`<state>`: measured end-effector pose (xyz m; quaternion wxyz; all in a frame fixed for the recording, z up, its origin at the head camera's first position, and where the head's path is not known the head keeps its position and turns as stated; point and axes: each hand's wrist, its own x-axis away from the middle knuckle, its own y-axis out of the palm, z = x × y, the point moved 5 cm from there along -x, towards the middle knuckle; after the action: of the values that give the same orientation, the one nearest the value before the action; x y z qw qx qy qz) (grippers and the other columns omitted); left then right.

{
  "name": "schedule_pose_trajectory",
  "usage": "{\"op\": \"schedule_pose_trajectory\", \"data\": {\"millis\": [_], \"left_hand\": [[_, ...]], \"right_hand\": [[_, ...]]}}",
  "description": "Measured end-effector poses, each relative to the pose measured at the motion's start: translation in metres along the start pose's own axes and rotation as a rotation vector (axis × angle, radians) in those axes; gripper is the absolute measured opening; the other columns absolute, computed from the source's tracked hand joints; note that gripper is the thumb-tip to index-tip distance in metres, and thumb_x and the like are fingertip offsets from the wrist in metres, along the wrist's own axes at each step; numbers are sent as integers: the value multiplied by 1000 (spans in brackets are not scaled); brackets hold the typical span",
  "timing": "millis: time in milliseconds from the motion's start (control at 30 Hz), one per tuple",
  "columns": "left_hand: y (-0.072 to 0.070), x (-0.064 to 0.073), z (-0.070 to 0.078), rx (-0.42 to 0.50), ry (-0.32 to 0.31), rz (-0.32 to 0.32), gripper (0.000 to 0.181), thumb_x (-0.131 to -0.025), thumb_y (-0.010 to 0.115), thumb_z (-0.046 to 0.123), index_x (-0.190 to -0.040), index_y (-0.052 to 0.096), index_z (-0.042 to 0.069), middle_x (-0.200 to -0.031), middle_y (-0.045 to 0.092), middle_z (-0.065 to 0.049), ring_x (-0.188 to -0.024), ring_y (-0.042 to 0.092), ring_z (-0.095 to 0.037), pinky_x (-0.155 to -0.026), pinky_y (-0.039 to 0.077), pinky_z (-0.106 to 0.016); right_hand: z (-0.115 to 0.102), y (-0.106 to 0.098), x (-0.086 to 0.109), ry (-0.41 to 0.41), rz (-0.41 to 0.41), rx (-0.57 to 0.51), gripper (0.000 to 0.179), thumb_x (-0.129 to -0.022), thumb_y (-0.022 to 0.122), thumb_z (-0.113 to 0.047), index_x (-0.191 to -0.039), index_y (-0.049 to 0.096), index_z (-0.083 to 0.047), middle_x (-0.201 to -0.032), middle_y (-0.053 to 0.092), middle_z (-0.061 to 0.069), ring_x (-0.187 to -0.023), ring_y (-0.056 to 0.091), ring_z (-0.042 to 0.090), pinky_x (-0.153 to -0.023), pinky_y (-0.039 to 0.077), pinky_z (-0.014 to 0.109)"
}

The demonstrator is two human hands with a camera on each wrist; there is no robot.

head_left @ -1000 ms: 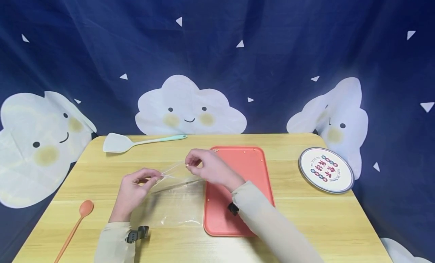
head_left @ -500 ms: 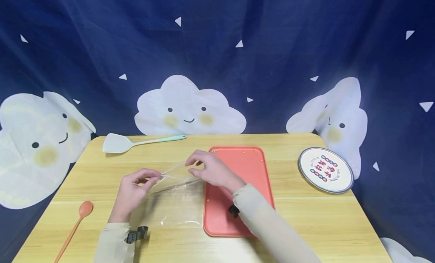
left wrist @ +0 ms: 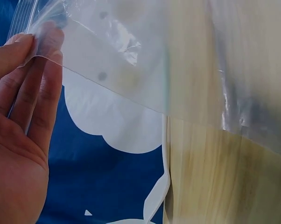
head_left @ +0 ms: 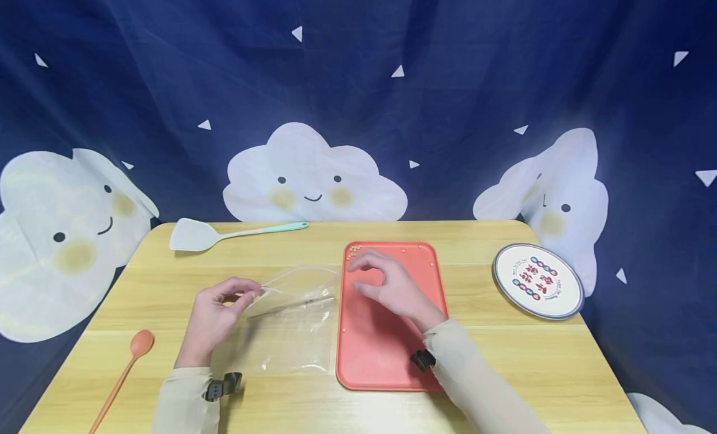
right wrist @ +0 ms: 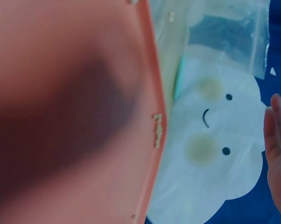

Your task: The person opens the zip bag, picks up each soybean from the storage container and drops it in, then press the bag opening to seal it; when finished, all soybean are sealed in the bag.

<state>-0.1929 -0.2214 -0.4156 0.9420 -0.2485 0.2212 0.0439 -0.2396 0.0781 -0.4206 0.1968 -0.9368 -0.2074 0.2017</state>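
My left hand (head_left: 215, 312) pinches the upper left corner of a clear zip-lock bag (head_left: 294, 340). The bag's mouth gapes slightly, and its lower part lies toward the table. In the left wrist view, thumb and fingers close on the bag (left wrist: 117, 60) near its zip strip. Above the red tray (head_left: 372, 368) hovers my right hand (head_left: 392, 291), its fingers loosely bent with nothing between them. Small pale bean-like pieces (head_left: 353, 252) cluster in the tray's far left corner, beyond that hand's fingertips. The right wrist view also shows these pieces (right wrist: 158, 130) along the tray's rim.
A white spatula (head_left: 193, 236) with a mint handle lies along the table's back edge. An orange spoon (head_left: 141, 344) is at the left. On the right sits a round white plate (head_left: 538, 281) with red lettering. A blue cloud-print curtain (head_left: 358, 79) hangs behind the table (head_left: 504, 372).
My right hand has let go of the bag's right side and moved right, over the tray. The bag's right side has dropped a little. My left hand stays nearly in place.
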Motion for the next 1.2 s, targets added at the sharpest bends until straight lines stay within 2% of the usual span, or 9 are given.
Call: {"op": "schedule_pose_trajectory", "data": {"millis": [67,100,200,300,367,533,667,867,1200], "left_hand": [[1,0,-7,7,-4,3,22,-81,72,-14,-88,75,7,-83,73,-5,-75,65,-3,-69,51,-13],[1,0,-5,4,-8,3,22,-81,71,-16,-88,75,5,-83,73,-7,-75,66,-3,-69,51,-13],[0,0,8,7,-19,1,21,-80,69,-19,-87,73,1,-82,72,-10,-74,66,-5,-68,50,-14],[0,-1,21,10,-16,-2,19,-80,68,-19,-86,72,-2,-81,72,-12,-73,66,-7,-68,50,-14],[-1,0,25,10,-8,-1,18,-80,69,-19,-86,72,-2,-81,72,-13,-73,66,-7,-68,50,-14],[0,1,27,7,-8,4,18,-80,69,-19,-86,72,-3,-82,72,-14,-73,66,-7,-68,51,-14],[0,0,28,14,-18,4,18,-80,69,-19,-87,72,-3,-83,72,-14,-74,66,-8,-68,51,-15],[0,0,28,9,-23,0,18,-80,69,-19,-86,72,-2,-82,72,-13,-73,66,-8,-68,51,-15],[-1,0,25,26,-31,-1,18,-80,68,-19,-86,73,-2,-82,72,-13,-74,66,-8,-68,51,-16]], "right_hand": [[5,-1,4,36,-27,-12,27,-85,74,-2,-104,68,-19,-110,63,-7,-106,58,21,-95,46,49],[7,0,7,56,-53,-13,25,-86,74,-3,-104,68,-18,-109,63,-6,-106,58,24,-95,46,49],[15,8,12,110,-145,-25,21,-86,73,-1,-102,68,-12,-106,65,4,-103,61,27,-94,48,49],[25,18,17,138,-240,-31,19,-85,73,0,-103,67,-6,-103,67,7,-99,63,25,-92,50,44],[32,26,19,145,-304,-7,20,-85,74,-1,-104,67,-5,-102,68,6,-98,63,22,-91,51,39],[41,42,24,146,-416,125,24,-84,78,-11,-107,70,-12,-103,67,-5,-96,60,13,-89,48,29],[44,50,23,119,-442,224,23,-83,79,-14,-104,72,-14,-100,65,-9,-93,56,9,-89,45,27],[43,60,21,84,-450,318,20,-81,80,-14,-100,72,-11,-94,62,-7,-88,52,10,-83,45,25],[42,69,21,163,-420,457,15,-79,81,-18,-87,68,-16,-90,53,-11,-92,48,10,-83,43,25]]}}
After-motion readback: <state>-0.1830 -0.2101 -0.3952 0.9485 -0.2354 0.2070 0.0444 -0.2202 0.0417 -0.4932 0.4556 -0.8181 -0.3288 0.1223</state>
